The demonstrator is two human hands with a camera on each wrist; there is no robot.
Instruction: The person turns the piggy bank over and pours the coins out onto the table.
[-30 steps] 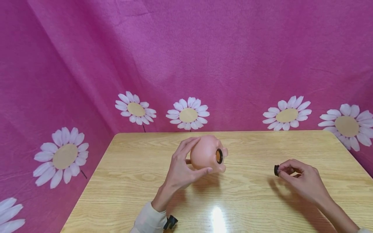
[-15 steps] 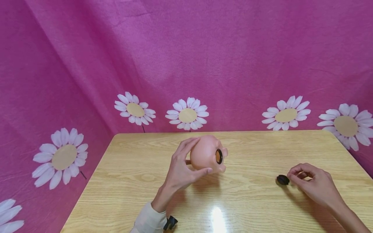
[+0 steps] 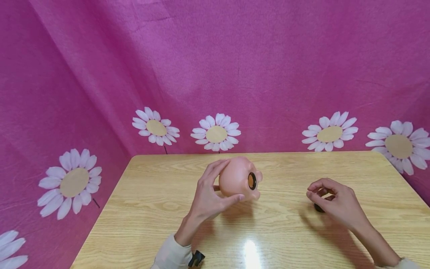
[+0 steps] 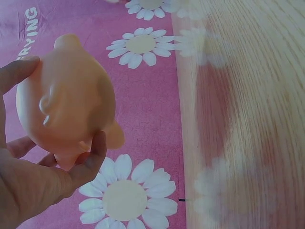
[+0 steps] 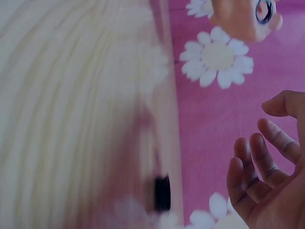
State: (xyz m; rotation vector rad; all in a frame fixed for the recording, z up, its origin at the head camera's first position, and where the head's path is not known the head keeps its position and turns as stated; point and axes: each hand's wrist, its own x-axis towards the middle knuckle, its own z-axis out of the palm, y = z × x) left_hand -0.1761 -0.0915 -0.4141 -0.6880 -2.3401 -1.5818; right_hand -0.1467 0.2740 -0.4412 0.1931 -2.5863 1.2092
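Observation:
A pink piggy bank (image 3: 233, 177) is gripped in my left hand (image 3: 209, 196), thumb on the near side and fingers on the far side, above the table. A dark-rimmed round hole (image 3: 252, 181) in its belly faces right, between stubby legs. The left wrist view shows its curly tail (image 4: 46, 106) at the rear. My right hand (image 3: 337, 203) hovers at the right with loosely bent fingers and nothing in them. Below it on the table lies a small round black plug (image 3: 319, 208), partly hidden by the hand in the head view; the right wrist view shows the plug (image 5: 163, 193) apart from the fingers.
The wood-grain table (image 3: 161, 209) runs back to a magenta cloth (image 3: 268, 74) printed with white daisies, which also hangs at the left. A black clip-like piece (image 3: 196, 258) sits beside my left sleeve near the front edge.
My right hand lowered the black plug onto the table and let go of it, then moved left and up over it. My left hand and the piggy bank have stayed still.

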